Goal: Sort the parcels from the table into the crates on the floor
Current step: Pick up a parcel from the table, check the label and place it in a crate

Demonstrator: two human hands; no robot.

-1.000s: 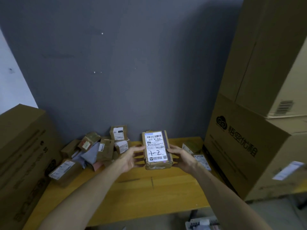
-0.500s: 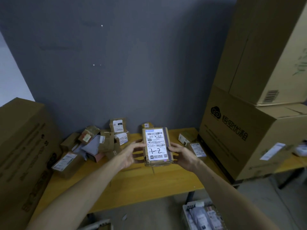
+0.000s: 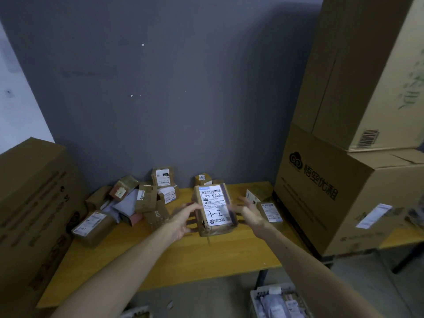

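While both forearms reach out over the yellow wooden table [image 3: 174, 262], a small cardboard parcel [image 3: 214, 210] sits between the two hands above the middle of the tabletop, its white shipping label facing the camera with "1-2" handwritten on it. The left hand [image 3: 183, 220] grasps the parcel's left side, fingers curled against its edge. The right hand [image 3: 249, 214] is at the parcel's right side with fingers spread; they are blurred, and I cannot tell whether they grip the box or only lie beside it.

Far left on the table lies a loose heap of other parcels [image 3: 146, 198], brown boxes and a grey mailer bag among them, most bearing white labels. Two more small labelled boxes [image 3: 268, 210] lie just right of the right hand. A large carton [image 3: 34, 210] stands at the table's left end. At the right end, a printed carton [image 3: 339, 198] carries a taller carton [image 3: 367, 72] on top. Near the bottom right, on the floor, a white crate [image 3: 275, 301] already holds packets. A grey wall [image 3: 172, 88] rises behind the table.
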